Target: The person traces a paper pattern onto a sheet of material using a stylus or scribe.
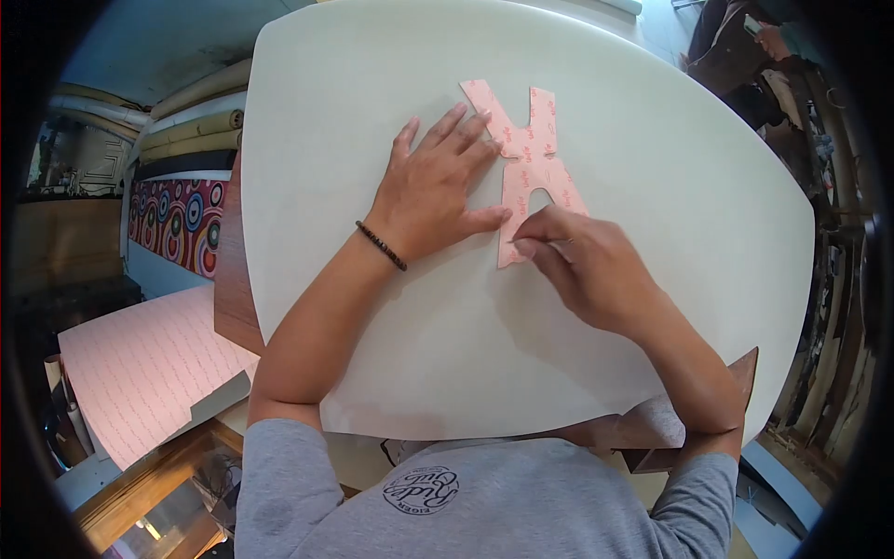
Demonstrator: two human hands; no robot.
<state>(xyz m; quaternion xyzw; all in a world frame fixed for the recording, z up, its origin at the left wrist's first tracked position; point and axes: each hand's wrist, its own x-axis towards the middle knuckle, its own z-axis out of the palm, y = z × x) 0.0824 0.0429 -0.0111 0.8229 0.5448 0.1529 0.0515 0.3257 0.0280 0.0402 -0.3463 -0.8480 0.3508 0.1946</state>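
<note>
A pink cut-out piece [529, 170] with red print lies flat on a large pale sheet [410, 354]. It has two arms at the top, two legs at the bottom and small notches at its waist. My left hand [438, 182] rests with spread fingers along its left edge, fingertips and thumb on the piece. At the lower left leg, my right hand [596, 265] is closed in a pinch. A thin, dark, slender thing shows between its fingers, mostly hidden, so its kind is not clear.
To the left hangs a larger pink printed sheet [154, 363]. Rolls of material [196, 130] are stacked behind it, above a panel with coloured circles [177, 224]. Another person's hand [771, 42] holds a phone at the top right.
</note>
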